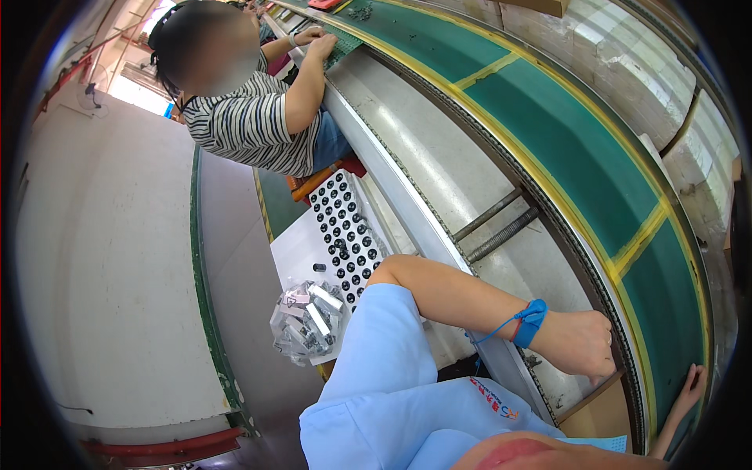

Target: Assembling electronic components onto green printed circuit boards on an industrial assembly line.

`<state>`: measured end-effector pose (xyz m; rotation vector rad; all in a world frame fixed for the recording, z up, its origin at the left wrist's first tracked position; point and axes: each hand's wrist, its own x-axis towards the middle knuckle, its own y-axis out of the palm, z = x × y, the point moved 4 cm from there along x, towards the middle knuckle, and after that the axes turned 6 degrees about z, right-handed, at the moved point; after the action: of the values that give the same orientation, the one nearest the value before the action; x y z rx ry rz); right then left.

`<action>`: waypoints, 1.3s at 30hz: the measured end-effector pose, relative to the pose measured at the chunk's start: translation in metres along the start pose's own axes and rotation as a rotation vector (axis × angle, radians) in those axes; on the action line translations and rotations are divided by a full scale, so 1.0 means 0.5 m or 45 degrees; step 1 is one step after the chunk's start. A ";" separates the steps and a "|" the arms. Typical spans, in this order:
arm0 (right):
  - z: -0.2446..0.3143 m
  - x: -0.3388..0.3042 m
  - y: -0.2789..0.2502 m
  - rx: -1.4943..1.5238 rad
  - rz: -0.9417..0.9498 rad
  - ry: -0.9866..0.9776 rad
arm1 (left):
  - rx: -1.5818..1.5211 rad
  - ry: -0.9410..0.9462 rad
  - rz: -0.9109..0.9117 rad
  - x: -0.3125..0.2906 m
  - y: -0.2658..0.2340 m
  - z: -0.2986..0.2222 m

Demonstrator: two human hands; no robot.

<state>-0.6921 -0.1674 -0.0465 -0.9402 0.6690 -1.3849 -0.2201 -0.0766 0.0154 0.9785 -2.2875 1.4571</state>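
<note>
My left hand (578, 343) is closed, its knuckles up and its fingers curled under, above the near side of the conveyor and next to the edge of a cardboard box (599, 415). What it grips, if anything, is hidden beneath the fingers. A blue wrist strap (530, 323) with a thin cord circles that wrist. My right hand (689, 387) is over the far edge of the green conveyor belt (662, 313), at the lower right. Its fingers are stretched out and partly apart, and I see nothing in them.
To the left, a white board (301, 244) carries rows of black round parts (342, 223) and a clear plastic bag (307, 317) of small pieces. A co-worker in a striped shirt (243, 121) works farther up the line. Wrapped cartons (634, 70) stand beyond the belt.
</note>
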 end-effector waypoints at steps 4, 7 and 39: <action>0.005 0.003 0.000 -0.029 0.028 0.053 | 0.205 -0.057 0.001 -0.005 0.013 0.012; 0.009 0.001 0.002 -0.023 0.029 0.060 | 0.178 -0.055 -0.062 0.002 0.004 0.006; 0.005 0.004 -0.006 -0.027 0.044 0.107 | 0.106 -0.054 -0.127 0.001 -0.006 0.012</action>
<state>-0.6915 -0.1690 -0.0423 -0.8866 0.7612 -1.3954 -0.2177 -0.0829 0.0150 1.1407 -2.1885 1.5141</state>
